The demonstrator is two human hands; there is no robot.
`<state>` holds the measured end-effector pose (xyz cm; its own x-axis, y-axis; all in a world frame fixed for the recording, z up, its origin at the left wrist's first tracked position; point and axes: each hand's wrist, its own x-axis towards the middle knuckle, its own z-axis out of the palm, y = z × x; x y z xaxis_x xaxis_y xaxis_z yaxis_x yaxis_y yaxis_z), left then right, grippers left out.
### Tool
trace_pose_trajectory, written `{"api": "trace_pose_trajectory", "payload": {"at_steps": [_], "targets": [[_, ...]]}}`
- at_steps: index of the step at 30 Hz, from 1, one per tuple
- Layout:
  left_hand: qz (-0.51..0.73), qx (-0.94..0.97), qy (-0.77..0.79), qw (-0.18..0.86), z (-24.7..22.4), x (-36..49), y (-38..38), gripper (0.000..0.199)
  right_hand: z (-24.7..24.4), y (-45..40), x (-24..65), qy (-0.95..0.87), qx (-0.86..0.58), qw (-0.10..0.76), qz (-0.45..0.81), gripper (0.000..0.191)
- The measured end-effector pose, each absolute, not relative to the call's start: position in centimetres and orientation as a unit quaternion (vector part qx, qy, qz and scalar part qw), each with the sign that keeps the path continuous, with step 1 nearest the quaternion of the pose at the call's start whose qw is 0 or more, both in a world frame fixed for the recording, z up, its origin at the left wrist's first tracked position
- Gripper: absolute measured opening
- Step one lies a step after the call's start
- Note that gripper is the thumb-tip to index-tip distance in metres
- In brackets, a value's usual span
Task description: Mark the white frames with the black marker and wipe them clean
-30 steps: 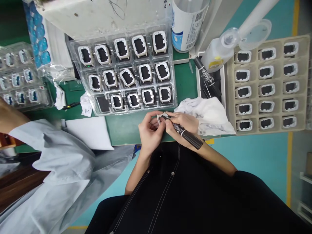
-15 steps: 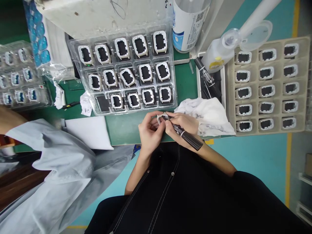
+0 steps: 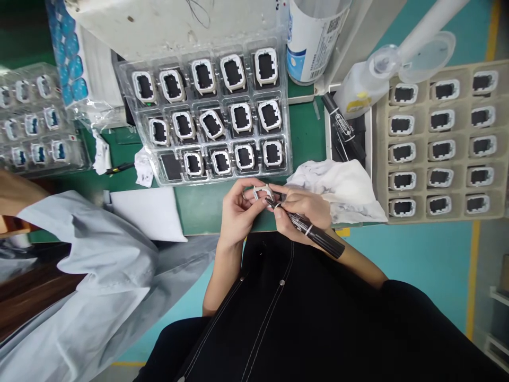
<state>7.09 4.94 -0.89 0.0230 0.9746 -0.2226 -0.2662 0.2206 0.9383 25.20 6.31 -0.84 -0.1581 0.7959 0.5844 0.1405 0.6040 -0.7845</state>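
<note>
Near the front edge of the green table, my left hand pinches a small white frame between thumb and fingers. My right hand is closed on a black marker, whose tip points left at the frame's lower right side. Whether the tip touches the frame cannot be made out. Just beyond my hands lies a clear plastic tray with rows of similar white frames; its front left pocket holds no frame.
A white cloth lies right of my hands, beside a box with another marker. Bottles stand behind. A beige tray of frames is at right. At left are a white pad and another person's grey sleeve.
The frame has turned and now shows more of its opening. My left hand has shifted slightly left, and the marker's back end has swung right and down. The whole view has shifted slightly.
</note>
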Motion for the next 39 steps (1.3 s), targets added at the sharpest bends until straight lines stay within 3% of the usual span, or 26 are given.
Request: {"api": "trace_pose_trajectory", "payload": {"at_steps": [6,18,29,39], "targets": [[0.528,0.358,0.474,0.607,-1.1,7.2,4.7,0.038,-1.0,6.0,25.3,-0.713,-0.328,0.554,0.278,0.025],[0.526,0.338,0.502,0.598,-1.1,7.2,4.4,0.043,-0.1,6.6,25.0,-0.720,-0.300,0.566,0.266,0.025],[0.520,0.397,0.565,0.503,-0.6,9.3,3.9,0.038,-1.0,6.1,25.1,-0.698,-0.378,0.552,0.257,0.018],[0.502,0.363,0.569,0.540,0.0,8.9,4.3,0.036,-0.9,6.0,25.0,-0.698,-0.384,0.549,0.254,0.017]]}}
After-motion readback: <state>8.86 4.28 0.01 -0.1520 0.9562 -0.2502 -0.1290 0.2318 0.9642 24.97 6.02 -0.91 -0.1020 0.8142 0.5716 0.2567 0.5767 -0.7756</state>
